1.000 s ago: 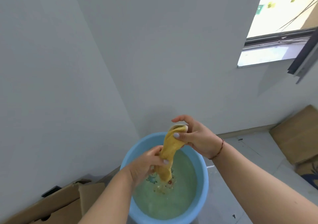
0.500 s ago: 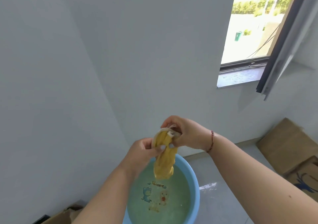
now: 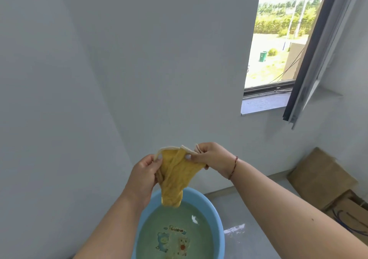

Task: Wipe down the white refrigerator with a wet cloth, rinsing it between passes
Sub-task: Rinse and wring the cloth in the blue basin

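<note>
Cloth, seemingly wet, hangs over the blue basin, fingers of left hand and right hand pinching its top edge; carried away unwrung, it could drip on the floor.

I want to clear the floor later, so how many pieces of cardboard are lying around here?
2 that I can tell: a flat cardboard sheet against the wall below the window, and a printed cardboard box in front of it at the right edge. More may lie outside the frame.
</note>
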The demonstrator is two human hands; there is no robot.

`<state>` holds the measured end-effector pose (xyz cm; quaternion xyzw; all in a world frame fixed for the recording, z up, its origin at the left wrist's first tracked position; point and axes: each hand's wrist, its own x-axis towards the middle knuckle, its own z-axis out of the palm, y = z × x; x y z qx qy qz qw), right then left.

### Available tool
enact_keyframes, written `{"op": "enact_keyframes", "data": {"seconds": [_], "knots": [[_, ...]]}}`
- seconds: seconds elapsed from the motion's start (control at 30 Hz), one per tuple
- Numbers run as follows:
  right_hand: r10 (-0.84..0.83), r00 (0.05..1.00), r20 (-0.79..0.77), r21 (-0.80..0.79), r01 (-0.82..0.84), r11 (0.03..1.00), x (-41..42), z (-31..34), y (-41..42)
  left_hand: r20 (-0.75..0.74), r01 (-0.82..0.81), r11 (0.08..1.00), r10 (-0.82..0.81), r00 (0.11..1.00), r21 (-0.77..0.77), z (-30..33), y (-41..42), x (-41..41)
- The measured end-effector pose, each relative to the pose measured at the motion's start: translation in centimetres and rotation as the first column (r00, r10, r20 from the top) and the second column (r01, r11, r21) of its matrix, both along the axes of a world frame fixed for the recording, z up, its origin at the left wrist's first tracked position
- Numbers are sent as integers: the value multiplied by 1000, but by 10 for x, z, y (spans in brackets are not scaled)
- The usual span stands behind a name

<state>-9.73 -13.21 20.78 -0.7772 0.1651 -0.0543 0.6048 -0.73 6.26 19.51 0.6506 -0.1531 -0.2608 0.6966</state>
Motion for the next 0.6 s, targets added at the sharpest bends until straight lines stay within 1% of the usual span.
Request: {"op": "enact_keyframes", "data": {"seconds": [0.07, 0.1, 0.13, 0.2, 0.23, 0.27, 0.3, 0.33, 0.37, 0.4, 0.43, 0.47, 0.53, 0.57, 0.6], "knots": [[-34, 999, -3, 0, 34, 999, 0, -2, -5, -3, -54, 999, 54, 999, -11, 1, 5, 6], [-58, 998, 5, 33, 58, 998, 0, -4, -8, -7, -82, 996, 82, 997, -20, 2, 9, 10], [-84, 996, 23, 102, 81, 991, -1, -5, -12, -14, -113, 993, 113, 994, -22, 3, 12, 13], [-154, 987, 36, 290, 137, 947, -2, -6, -16, 2, -188, 982, 188, 982, -8, 2, 22, 24], [-194, 981, 28, 325, 175, 929, 0, -7, -18, 27, -220, 975, 220, 975, 6, 1, 28, 31], [-233, 972, 10, 271, 222, 936, 1, -10, -21, 61, -246, 969, 244, 968, 37, -1, 32, 35], [-241, 970, -18, 141, 241, 960, 4, -13, -24, 105, -264, 961, 255, 961, 81, -4, 38, 40], [-230, 972, -41, -26, 229, 973, 5, -16, -24, 142, -282, 952, 264, 954, 120, -7, 41, 44], [-213, 976, -45, -150, 204, 967, 7, -18, -25, 171, -293, 945, 268, 948, 147, -10, 42, 46], [-195, 980, -30, -195, 186, 963, 9, -20, -24, 194, -307, 937, 274, 942, 168, -12, 43, 47], [-190, 982, 9, -198, 188, 962, 11, -20, -23, 214, -322, 931, 284, 935, 172, -12, 42, 47], [-198, 978, 70, -181, 208, 961, 13, -20, -22, 245, -340, 924, 293, 924, 177, -12, 42, 48], [-280, 945, 167, -36, 289, 957, 19, -19, -23, 341, -365, 907, 283, 897, 208, -14, 43, 52], [-312, 938, 154, 56, 306, 950, 21, -18, -25, 394, -377, 897, 268, 879, 231, -17, 44, 54], [-297, 950, 94, 131, 284, 950, 22, -17, -26, 438, -385, 886, 248, 864, 259, -18, 46, 56]]}}
